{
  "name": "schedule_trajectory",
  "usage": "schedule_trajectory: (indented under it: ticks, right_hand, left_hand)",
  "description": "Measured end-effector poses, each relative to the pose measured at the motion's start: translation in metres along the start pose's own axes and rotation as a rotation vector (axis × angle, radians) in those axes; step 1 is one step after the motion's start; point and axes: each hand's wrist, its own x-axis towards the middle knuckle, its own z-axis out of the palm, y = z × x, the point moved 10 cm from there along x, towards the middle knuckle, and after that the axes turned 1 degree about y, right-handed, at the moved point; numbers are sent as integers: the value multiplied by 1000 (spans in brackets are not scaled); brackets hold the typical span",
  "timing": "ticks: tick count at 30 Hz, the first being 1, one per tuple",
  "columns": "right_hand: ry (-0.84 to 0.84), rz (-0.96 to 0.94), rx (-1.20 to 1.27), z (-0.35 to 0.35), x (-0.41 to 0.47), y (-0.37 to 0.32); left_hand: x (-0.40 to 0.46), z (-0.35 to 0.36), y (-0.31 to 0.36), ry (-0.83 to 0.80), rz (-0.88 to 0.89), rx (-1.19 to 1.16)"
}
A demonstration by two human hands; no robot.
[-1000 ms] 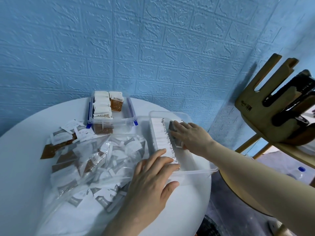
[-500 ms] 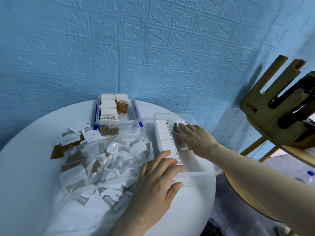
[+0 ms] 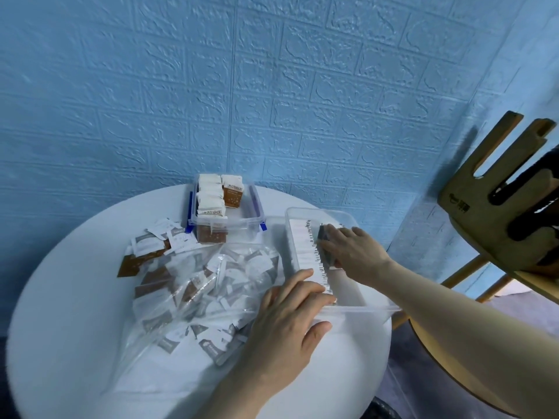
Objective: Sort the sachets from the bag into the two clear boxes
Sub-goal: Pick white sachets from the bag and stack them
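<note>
Little has shifted since the earlier frames — both hands keep their places at the near clear box, and only the camera's aim has drifted a touch.

Head view: a round white table (image 3: 54, 328) stands against a blue embossed wall (image 3: 272, 86). At its 3 o'clock edge sits the near clear box (image 3: 348, 216), holding a tidy row of white sachets (image 3: 305, 246) set on edge. The right hand (image 3: 354, 252) reaches into this box from 4 o'clock, fingers curled round a small grey-backed stack of sachets (image 3: 325, 246) pressed up against the row. The left hand (image 3: 284, 325) lies flat, fingers straight, across the box's near corner, fingertips touching the row's near end — it grips nothing, as far as the blur allows.

At the table's centre lies the clear plastic bag (image 3: 196, 297), full of mixed brown and grey sachets. Loose brown sachets (image 3: 145, 252) lie at 10 o'clock beside it. At 12 o'clock stands the blue-latched clear box (image 3: 254, 225) with brown sachets upright inside. A wooden chair (image 3: 499, 213) stands off the table at 2 o'clock.
</note>
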Motion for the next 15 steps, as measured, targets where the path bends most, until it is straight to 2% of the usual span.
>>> schedule_trajectory:
  ticks: [6,9,12,15]
  right_hand:
    - [-15,-1,22,0,-4,7]
    - [19,48,109,-23,-18,16]
    - [213,159,360,-66,-45,22]
    - [589,178,725,-114,-100,3]
  left_hand:
    - [4,-6,4,21,-7,-15]
    - [-2,-23,6,35,-9,21]
    - [-22,-61,4,144,7,67]
    - [-59,-103,-16,294,-46,173]
